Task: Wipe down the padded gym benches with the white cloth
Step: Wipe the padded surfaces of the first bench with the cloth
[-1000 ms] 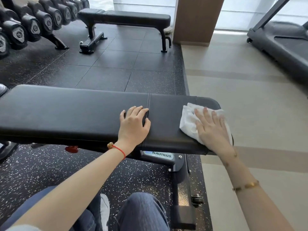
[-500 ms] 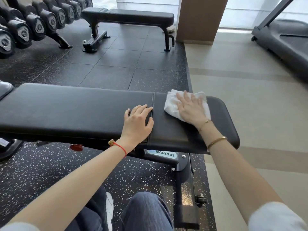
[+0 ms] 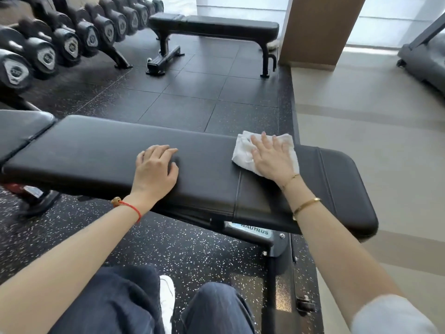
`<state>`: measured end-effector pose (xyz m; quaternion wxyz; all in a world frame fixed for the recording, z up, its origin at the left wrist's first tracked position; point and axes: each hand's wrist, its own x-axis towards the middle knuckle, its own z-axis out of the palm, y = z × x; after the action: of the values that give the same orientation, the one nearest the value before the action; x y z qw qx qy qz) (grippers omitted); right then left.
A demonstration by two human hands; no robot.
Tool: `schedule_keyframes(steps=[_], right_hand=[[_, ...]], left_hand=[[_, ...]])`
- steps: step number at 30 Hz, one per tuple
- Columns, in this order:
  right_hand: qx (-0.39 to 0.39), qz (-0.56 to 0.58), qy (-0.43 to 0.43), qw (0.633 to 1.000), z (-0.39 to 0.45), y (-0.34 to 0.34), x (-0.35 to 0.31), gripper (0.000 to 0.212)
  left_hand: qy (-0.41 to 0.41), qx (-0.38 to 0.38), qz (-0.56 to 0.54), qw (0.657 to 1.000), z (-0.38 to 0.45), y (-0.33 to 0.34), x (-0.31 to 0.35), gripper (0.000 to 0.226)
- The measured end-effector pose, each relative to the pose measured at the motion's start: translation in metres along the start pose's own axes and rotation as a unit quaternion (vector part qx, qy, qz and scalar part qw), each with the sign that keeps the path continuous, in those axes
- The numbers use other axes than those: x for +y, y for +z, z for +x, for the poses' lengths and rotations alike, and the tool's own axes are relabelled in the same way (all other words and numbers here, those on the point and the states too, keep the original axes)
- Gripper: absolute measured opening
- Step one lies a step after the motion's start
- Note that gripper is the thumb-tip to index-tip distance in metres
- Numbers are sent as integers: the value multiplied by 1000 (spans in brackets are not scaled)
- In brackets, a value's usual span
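My right hand (image 3: pixel 273 156) lies flat with straight, spread fingers on the white cloth (image 3: pixel 243 153), pressing it onto the black padded desk (image 3: pixel 96 150) in front of me. The cloth is crumpled and sits at the far edge of the pad, sticking out past my fingertips and to the left of my palm, just beyond the stitched seam (image 3: pixel 237 189) that crosses the padding. My left hand (image 3: pixel 155 167) rests on the same pad, well to the left of the cloth, holding nothing, its fingers bent a little with the tips touching the vinyl. A red string bracelet (image 3: pixel 127 207) circles my left wrist, and a gold bangle (image 3: pixel 305 204) sits on my right forearm below a thinner chain at the wrist. Under the pad, between my arms, a label (image 3: pixel 255 231) on the frame reads NAUTILUS. Beyond my hands a second padded bench (image 3: pixel 214 26) stands on the dark tiled floor, and beyond my left hand a rack holds a row of black dumbbells (image 3: pixel 69 42), each one lying in its own slot. Far right of my right hand the corner of a treadmill (image 3: pixel 423 61) shows on the pale floor.
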<state>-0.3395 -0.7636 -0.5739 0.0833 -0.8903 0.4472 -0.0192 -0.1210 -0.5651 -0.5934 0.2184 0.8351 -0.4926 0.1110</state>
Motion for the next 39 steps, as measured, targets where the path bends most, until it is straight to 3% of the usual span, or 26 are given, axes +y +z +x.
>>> schedule_keyframes(steps=[5,9,13,17,23,27,32,36,39], right_hand=[[-8,-33,-132,991,-15,19,-69,53],[-3,10,-184,983,-60,23,-49,52],[-5,-10,-153,988,-37,14,-16,51],[-6,-21,-81,996,22,8,-33,51],[-22,-52,-188,981,20,23,-116,54],[-4,-12,-239,971,-26,29,-91,52],[3,-57,-159,986,6,15,-46,52],[-11,-25,-108,994,52,15,-83,51],[-24,-19,-144,989,51,21,-118,52]], left_hand=[[-41,1,-1,999,-1,-2,-20,38],[-62,3,-15,998,-1,2,-28,38],[-66,7,-14,998,-1,4,-28,37],[-74,18,-13,997,-1,5,-25,36],[-71,21,-9,997,-1,5,-28,36],[-66,19,-11,998,-2,6,-31,37],[-71,22,-7,997,-2,7,-29,37],[-75,22,-9,997,-1,6,-28,38],[-73,25,-12,997,-2,5,-28,38]])
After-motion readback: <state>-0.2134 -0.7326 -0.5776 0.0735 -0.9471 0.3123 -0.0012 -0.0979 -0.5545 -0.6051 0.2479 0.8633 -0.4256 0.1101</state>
